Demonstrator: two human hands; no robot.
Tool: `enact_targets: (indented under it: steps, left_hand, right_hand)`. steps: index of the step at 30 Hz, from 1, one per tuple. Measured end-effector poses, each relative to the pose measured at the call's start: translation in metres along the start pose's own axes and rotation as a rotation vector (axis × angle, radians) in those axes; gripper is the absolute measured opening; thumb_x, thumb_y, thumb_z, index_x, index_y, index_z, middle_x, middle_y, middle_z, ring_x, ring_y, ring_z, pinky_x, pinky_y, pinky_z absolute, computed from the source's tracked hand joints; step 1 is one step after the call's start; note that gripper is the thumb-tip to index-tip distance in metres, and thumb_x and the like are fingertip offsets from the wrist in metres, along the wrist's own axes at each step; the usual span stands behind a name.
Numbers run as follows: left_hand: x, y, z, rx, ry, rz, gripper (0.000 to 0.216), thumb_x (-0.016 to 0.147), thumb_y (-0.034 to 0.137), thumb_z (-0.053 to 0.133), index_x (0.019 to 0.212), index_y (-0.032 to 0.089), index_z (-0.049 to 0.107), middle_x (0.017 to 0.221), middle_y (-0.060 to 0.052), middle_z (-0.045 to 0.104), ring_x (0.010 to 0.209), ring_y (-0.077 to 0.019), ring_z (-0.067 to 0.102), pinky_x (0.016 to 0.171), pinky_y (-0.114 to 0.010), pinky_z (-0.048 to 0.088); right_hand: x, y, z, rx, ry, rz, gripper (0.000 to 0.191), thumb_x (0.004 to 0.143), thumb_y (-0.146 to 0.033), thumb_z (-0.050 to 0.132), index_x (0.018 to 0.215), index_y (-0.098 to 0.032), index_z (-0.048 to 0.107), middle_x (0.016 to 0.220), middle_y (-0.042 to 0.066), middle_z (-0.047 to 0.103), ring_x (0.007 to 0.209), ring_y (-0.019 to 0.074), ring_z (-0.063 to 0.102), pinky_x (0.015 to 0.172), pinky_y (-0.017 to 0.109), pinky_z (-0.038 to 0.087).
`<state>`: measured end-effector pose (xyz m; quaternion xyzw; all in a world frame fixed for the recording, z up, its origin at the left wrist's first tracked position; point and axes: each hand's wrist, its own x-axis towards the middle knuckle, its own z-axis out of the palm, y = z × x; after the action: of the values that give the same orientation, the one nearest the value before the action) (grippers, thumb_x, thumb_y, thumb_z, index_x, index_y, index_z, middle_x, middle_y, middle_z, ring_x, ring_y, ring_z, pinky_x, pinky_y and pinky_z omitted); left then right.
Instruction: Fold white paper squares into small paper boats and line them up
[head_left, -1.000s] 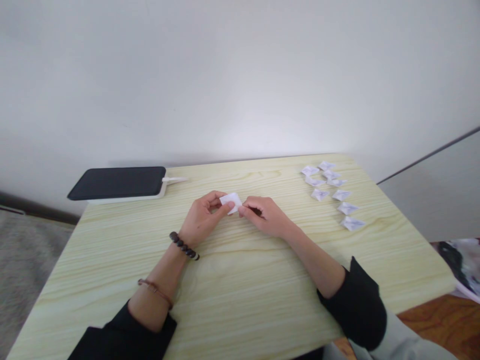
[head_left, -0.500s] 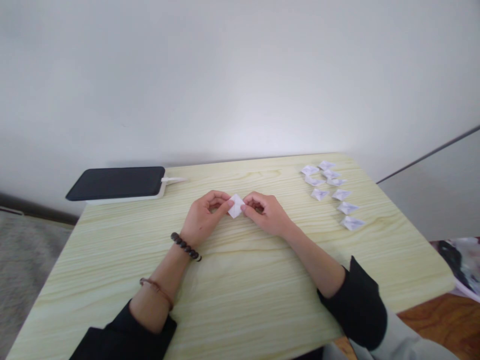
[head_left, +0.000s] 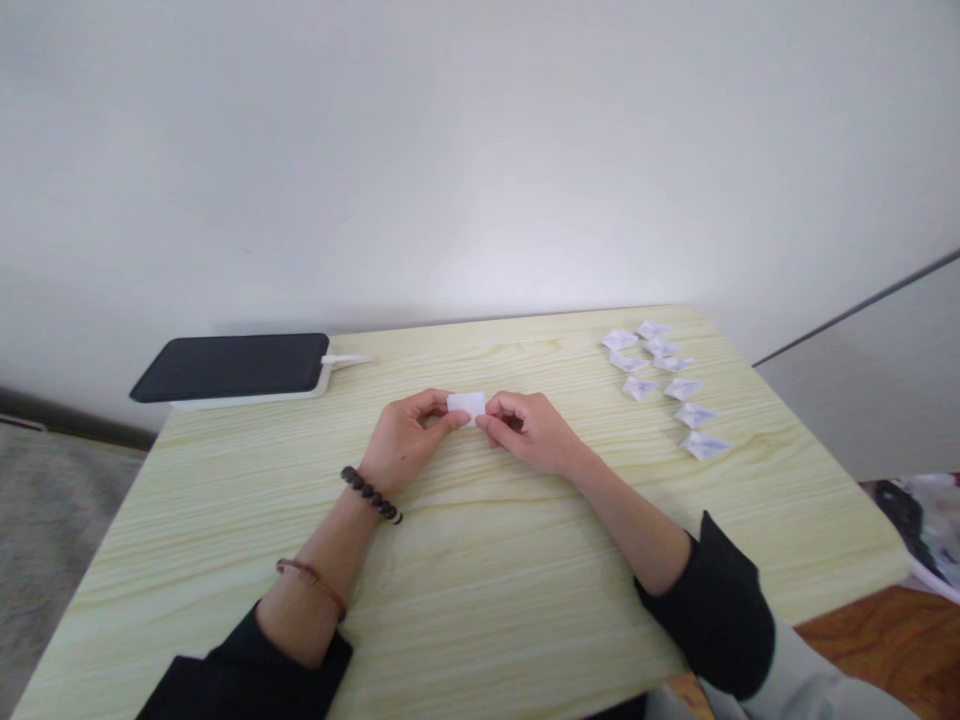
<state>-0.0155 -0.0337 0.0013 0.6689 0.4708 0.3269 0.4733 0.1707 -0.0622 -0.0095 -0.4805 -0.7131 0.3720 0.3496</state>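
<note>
Between my hands, a little above the middle of the table, is a small folded white paper (head_left: pixel 466 403), now showing a roughly rectangular face. My left hand (head_left: pixel 411 432) pinches its left side, the thumb lying along the lower edge. At the paper's right edge, my right hand (head_left: pixel 529 430) grips the lower corner between thumb and curled fingers. Several small white folded paper boats (head_left: pixel 640 387) stand in loose rows to the right of my hands.
A black-screened phone (head_left: pixel 232 366) lies on a white block at the back left, a white cable plug (head_left: pixel 346 360) at its right end. The pale wood-grain table (head_left: pixel 487 580) meets a white wall (head_left: pixel 465 160) behind. Past the right table edge are bagged items (head_left: pixel 926 520).
The paper in my hands has gone from a diamond shape to a flat rectangle. Both hands have shifted only slightly; the paper boats have not moved.
</note>
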Motion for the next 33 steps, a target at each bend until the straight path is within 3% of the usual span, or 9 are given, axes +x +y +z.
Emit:
enact_targets:
  steps: [7, 13, 22, 28, 33]
  left_hand:
    - [0.0003, -0.0042, 0.0, -0.012, 0.011, 0.038, 0.037, 0.073, 0.048, 0.067, 0.092, 0.017, 0.07, 0.092, -0.006, 0.074, 0.084, -0.0218, 0.067, 0.082, -0.033, 0.051]
    - [0.0007, -0.0064, -0.0012, 0.046, 0.011, 0.058, 0.029, 0.073, 0.044, 0.066, 0.085, 0.017, 0.071, 0.083, -0.004, 0.074, 0.079, -0.0208, 0.066, 0.079, -0.033, 0.051]
    - [0.0002, -0.0046, -0.0022, -0.059, -0.012, 0.082, 0.036, 0.078, 0.047, 0.063, 0.095, 0.016, 0.068, 0.097, -0.009, 0.073, 0.088, -0.0229, 0.066, 0.084, -0.035, 0.05]
    - [-0.0001, -0.0029, -0.0029, -0.001, -0.047, 0.118, 0.031, 0.08, 0.044, 0.06, 0.093, 0.017, 0.07, 0.097, -0.006, 0.072, 0.091, -0.0223, 0.064, 0.086, -0.033, 0.048]
    - [0.0006, -0.006, -0.0037, 0.02, -0.063, 0.113, 0.03, 0.081, 0.043, 0.061, 0.093, 0.017, 0.071, 0.093, -0.005, 0.073, 0.088, -0.022, 0.065, 0.084, -0.033, 0.048]
  right_hand:
    - [-0.0012, -0.0005, -0.0003, 0.05, 0.058, 0.045, 0.023, 0.088, -0.03, 0.052, 0.07, -0.017, 0.055, 0.056, -0.003, 0.057, 0.046, 0.0066, 0.042, 0.046, 0.019, 0.032]
    - [-0.0007, -0.0004, -0.0016, 0.036, -0.013, 0.035, 0.023, 0.086, -0.027, 0.052, 0.065, -0.017, 0.051, 0.053, -0.005, 0.052, 0.045, 0.0062, 0.039, 0.045, 0.019, 0.029]
    - [0.001, 0.0002, -0.0021, -0.003, -0.036, -0.033, 0.018, 0.085, -0.024, 0.053, 0.069, -0.017, 0.057, 0.057, -0.004, 0.054, 0.05, 0.0073, 0.044, 0.05, 0.02, 0.033]
    - [0.0004, -0.0025, -0.0039, -0.04, -0.063, -0.06, 0.019, 0.084, -0.026, 0.056, 0.067, -0.018, 0.056, 0.055, -0.005, 0.051, 0.05, 0.0076, 0.043, 0.05, 0.02, 0.031]
    - [0.0009, -0.0008, -0.003, -0.102, -0.011, -0.09, 0.024, 0.084, -0.022, 0.053, 0.06, -0.017, 0.054, 0.052, -0.005, 0.049, 0.049, 0.0071, 0.042, 0.053, 0.021, 0.031]
